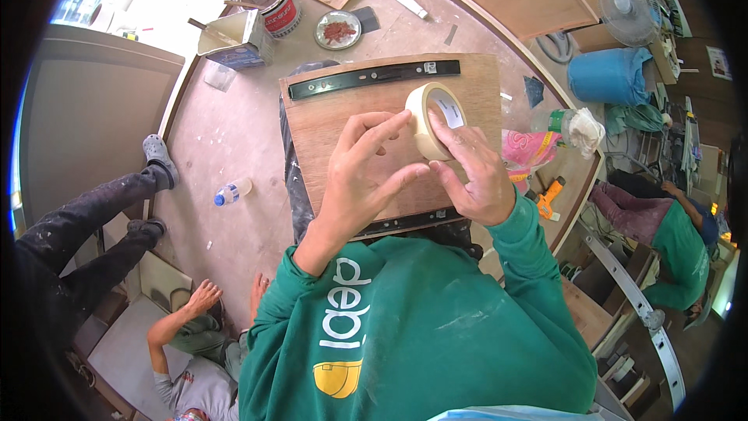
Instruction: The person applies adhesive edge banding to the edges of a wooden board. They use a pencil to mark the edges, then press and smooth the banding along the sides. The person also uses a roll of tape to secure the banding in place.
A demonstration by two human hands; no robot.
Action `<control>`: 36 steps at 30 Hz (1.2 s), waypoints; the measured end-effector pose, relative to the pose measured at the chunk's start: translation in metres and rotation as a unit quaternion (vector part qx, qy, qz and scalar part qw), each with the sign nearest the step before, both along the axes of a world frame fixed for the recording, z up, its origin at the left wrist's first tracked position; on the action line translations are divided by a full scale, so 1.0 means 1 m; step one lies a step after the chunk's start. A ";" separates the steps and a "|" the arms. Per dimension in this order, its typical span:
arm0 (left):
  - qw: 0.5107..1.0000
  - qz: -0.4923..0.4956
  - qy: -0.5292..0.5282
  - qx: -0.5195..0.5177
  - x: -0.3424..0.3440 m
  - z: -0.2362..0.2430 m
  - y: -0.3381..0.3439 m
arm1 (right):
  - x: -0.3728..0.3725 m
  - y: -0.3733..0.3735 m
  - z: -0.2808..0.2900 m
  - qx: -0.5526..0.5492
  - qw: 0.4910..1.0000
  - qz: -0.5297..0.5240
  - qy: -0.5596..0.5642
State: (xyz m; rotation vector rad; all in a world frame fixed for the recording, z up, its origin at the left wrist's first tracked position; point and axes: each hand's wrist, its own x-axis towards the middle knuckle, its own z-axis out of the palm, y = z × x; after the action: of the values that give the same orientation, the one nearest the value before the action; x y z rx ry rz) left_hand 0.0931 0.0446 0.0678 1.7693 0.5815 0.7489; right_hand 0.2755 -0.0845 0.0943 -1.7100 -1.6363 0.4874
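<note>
Workshop floor is filling most of my view, a dusty plywood surface (234, 132) with a curved pale edge running around it. Largest thing I am seeing on it is a brown wooden panel (343, 125), lying flat right in front of the person wearing the camera. A long black metal rail (374, 78) is resting along the panel's far edge, and a second dark strip is showing at the near edge, partly hidden by the green sleeves.

Off to the right, a blue rolled bundle (612, 74) and a standing fan (627, 4) are sitting well apart from the panel. At the far side I am noting a paint can (273, 1), an open cardboard box (234, 39) and a small round tin (337, 29) holding something red. A plastic bottle (232, 192) is lying on its side to the left. Other people are working nearby: dark trouser legs at left, one person crouching at lower left, another in green at right.

Roll of beige masking tape (435, 118) is standing on edge over the panel's right part. The right hand (471, 175) is gripping it from behind, fingers laid across its open face. The left hand (366, 168) is touching the roll's rim with index finger and thumb, pinching at the tape's outer layer; I cannot tell whether a loose end is caught.
</note>
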 end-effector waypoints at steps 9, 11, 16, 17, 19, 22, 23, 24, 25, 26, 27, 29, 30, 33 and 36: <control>0.992 0.049 -0.004 0.115 0.005 -0.012 -0.005 | -0.008 0.001 -0.012 0.009 1.000 0.009 -0.018; 0.991 0.055 -0.012 0.125 0.006 -0.015 -0.006 | -0.005 0.000 -0.017 0.027 0.999 0.016 -0.034; 0.997 0.070 0.002 0.045 0.006 -0.023 -0.005 | 0.004 -0.007 -0.018 0.037 0.997 0.074 0.010; 0.996 0.077 0.006 0.040 0.002 -0.026 -0.002 | 0.005 -0.009 -0.018 0.036 0.996 0.084 0.011; 0.995 0.093 0.016 0.029 -0.009 -0.033 0.006 | 0.006 -0.008 -0.022 0.068 0.992 0.103 -0.017; 0.995 0.089 0.021 0.043 -0.017 -0.036 -0.001 | 0.012 -0.009 -0.023 0.083 0.982 0.144 -0.085; 0.993 0.098 0.016 0.057 -0.022 -0.038 -0.001 | 0.014 -0.009 -0.023 0.087 0.977 0.159 -0.108; 0.992 0.108 0.012 0.072 -0.026 -0.042 0.000 | 0.017 -0.010 -0.023 0.083 0.977 0.145 -0.134; 0.989 0.120 0.008 0.087 -0.031 -0.046 0.002 | 0.020 -0.011 -0.025 0.078 0.975 0.133 -0.160; 0.987 0.126 0.004 0.098 -0.033 -0.048 0.005 | 0.023 -0.012 -0.027 0.075 0.973 0.117 -0.185; 0.985 0.132 -0.001 0.110 -0.035 -0.049 0.008 | 0.023 -0.011 -0.028 0.083 0.971 0.116 -0.192; 0.983 0.132 -0.007 0.126 -0.036 -0.051 0.015 | 0.027 -0.011 -0.029 0.094 0.966 0.114 -0.211; 0.982 0.135 -0.006 0.136 -0.038 -0.050 0.019 | 0.025 -0.008 -0.031 0.098 0.965 0.114 -0.214; 0.977 0.157 -0.001 0.141 -0.042 -0.051 0.027 | 0.034 -0.010 -0.035 0.073 0.960 0.103 -0.248; 0.971 0.209 0.014 0.115 -0.051 -0.061 0.036 | 0.056 -0.009 -0.038 0.067 0.954 0.073 -0.283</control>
State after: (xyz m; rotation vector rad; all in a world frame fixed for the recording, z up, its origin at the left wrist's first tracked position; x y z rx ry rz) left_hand 0.0419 0.0804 0.0071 1.8945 0.9351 1.1193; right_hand 0.3317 -0.0935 0.0563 -1.7276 -2.1507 -0.0656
